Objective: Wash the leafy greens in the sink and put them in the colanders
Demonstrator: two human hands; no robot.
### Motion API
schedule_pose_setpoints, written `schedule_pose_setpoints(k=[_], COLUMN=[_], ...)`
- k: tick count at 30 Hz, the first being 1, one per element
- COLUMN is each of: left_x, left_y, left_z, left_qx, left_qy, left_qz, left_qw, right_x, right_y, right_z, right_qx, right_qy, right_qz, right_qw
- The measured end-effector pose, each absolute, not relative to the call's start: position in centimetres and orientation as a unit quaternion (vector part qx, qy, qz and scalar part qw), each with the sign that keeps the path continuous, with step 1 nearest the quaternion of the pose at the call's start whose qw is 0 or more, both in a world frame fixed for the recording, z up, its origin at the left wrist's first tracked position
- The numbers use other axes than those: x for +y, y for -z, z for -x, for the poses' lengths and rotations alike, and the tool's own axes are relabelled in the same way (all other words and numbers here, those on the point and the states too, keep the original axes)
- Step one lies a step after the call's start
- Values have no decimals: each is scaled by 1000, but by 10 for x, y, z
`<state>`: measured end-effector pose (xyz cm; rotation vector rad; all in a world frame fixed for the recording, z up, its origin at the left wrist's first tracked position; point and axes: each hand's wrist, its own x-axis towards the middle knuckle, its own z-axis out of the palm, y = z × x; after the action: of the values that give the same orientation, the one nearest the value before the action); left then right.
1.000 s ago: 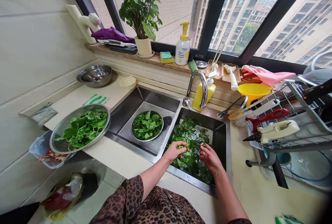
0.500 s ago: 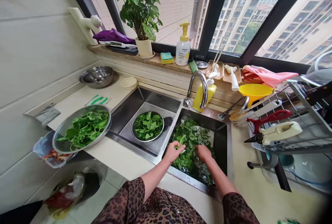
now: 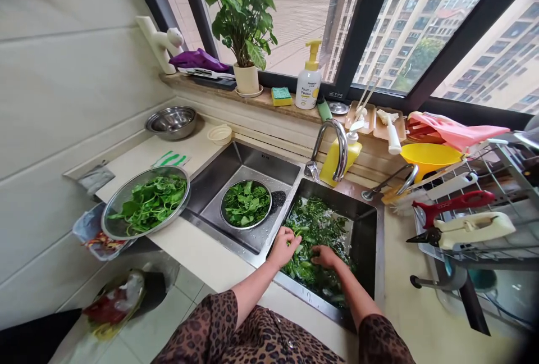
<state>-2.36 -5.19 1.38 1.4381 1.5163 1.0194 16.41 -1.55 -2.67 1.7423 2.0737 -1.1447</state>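
Note:
Water and loose leafy greens fill much of the right sink basin. My left hand is over the basin's left side, its fingers closed on some of the greens. Lower and to the right, my right hand is at the water's surface, fingers curled around greens, the fingertips partly hidden among the leaves. In the left basin sits a round strainer full of greens. A larger mesh colander with more greens stands on the counter's left edge.
A curved faucet rises behind the basins. To the right is a wire rack with scissors and a red peeler. Metal bowls stand at the back left. A trash bin is below the counter.
My right hand has moved slightly left, toward my left hand, and its fingers show more. My left hand stays near the basin's left side. The whole view has shifted a little.

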Motion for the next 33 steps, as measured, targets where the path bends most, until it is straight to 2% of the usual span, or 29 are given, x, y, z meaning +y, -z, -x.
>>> schedule_pose_setpoints(k=[2,4,7,10,18,24,26,29,31,33], left_x=[-52,-53,-54,-55,-57,-57,-56,-54,-53,-53], left_y=[-19,-24,-29,-33,-33,-35,-34,-30,-27,-25], left_z=[23,23,22,21,21,23,24,25,25,25], left_qx=[576,547,502,469,512,508,509,543,559,559], left_qy=[-403,-401,-406,-417,-408,-411,-411,-425,-440,-446], left_qz=[-578,-588,-591,-582,-522,-522,-534,-511,-488,-477], left_qw=[414,441,483,518,547,548,536,513,506,511], right_x=[-21,-26,-34,-43,-49,-44,-41,-37,-36,-36], right_y=[16,2,-20,-34,-34,-27,-25,-25,-25,-23], right_z=[-181,-197,-211,-212,-198,-186,-187,-192,-193,-189], right_qx=[659,550,319,226,238,340,418,538,590,641], right_qy=[444,553,711,764,752,666,579,325,182,161], right_qz=[-607,-615,-530,-459,-471,-538,-611,-748,-776,-748], right_qw=[24,-120,-336,-394,-396,-389,-342,-215,-130,-67])
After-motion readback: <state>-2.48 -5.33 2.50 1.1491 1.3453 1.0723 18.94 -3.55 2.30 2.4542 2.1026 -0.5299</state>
